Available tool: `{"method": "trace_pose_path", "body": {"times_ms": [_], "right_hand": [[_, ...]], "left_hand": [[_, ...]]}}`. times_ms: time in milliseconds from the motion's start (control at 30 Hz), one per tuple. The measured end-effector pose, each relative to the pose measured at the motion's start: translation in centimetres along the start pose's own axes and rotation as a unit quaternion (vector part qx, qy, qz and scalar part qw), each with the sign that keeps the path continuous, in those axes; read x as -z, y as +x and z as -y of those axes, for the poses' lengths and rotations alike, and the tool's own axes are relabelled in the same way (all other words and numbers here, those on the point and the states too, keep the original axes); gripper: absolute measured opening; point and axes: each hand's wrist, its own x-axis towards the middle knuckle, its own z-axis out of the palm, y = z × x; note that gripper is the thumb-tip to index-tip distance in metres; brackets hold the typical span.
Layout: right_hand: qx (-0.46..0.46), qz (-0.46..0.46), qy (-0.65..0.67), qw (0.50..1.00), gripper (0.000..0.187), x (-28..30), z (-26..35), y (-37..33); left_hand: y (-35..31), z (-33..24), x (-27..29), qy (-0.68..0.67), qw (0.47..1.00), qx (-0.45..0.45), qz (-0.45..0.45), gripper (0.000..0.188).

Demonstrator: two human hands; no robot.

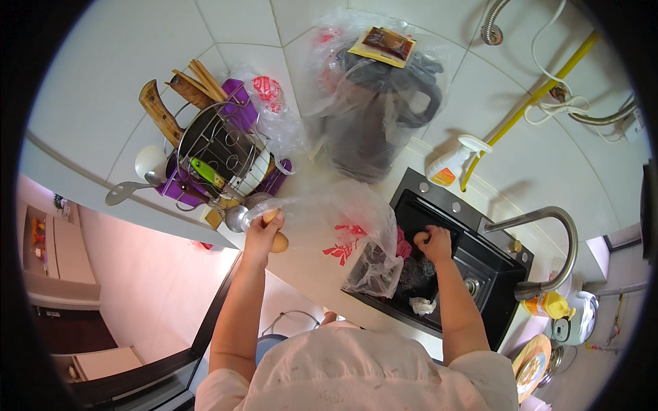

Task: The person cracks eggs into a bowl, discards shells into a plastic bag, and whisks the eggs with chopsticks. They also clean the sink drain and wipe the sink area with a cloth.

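My left hand [259,241] is closed at the counter corner around tan, egg-shaped things; one [279,242] pokes out beside the fingers and a second shows above them. Against that hand lies the edge of a clear plastic bag [322,212] with red print, which stretches across the counter to the sink. Whether the fingers also grip the bag I cannot tell. Over the black sink [449,212], my right hand [437,244] is closed on another tan, rounded thing [421,238]. Below it in the basin sit a dark mesh scrubber [415,274] and a crumpled white piece [422,305].
A wire utensil rack [223,147] with knives, chopsticks and ladles stands at the left. Behind the bag is a plastic-covered dark appliance [377,109]. A spray bottle [458,159] stands behind the sink, and a curved faucet [558,226] rises at its right.
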Motion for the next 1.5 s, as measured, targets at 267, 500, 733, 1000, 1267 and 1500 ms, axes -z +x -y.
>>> {"method": "trace_pose_path", "body": {"times_ms": [267, 500, 733, 1000, 1267, 1500], "right_hand": [[0.009, -0.099, 0.362, 0.927, 0.05, 12.7, 8.9, -1.6], [0.21, 0.051, 0.428, 0.878, 0.044, 14.3, 22.2, -3.4], [0.328, -0.013, 0.087, 0.941, 0.039, 6.1, 23.6, 0.4], [0.29, 0.072, -0.065, 0.952, 0.063, 5.1, 24.2, 4.1], [0.267, 0.171, -0.152, 0.936, 0.106, 2.0, 26.7, 6.4], [0.216, 0.234, -0.167, 0.933, 0.111, -1.8, 25.3, 6.3]], "left_hand": [[-0.2, -0.1, -0.3, -0.009, 1.0, -0.003, 0.007, 0.03], [-0.5, 0.0, -0.3, 0.014, 1.0, -0.009, -0.007, 0.035], [-0.9, 1.4, 3.2, 0.079, 0.996, -0.023, -0.034, 0.042], [-2.9, 2.1, 6.2, 0.281, 0.956, -0.073, -0.048, 0.049], [-5.3, -1.2, 4.2, 0.427, 0.899, -0.095, -0.007, 0.048], [-2.5, 0.9, 5.5, 0.444, 0.893, -0.07, -0.006, 0.041]]}}
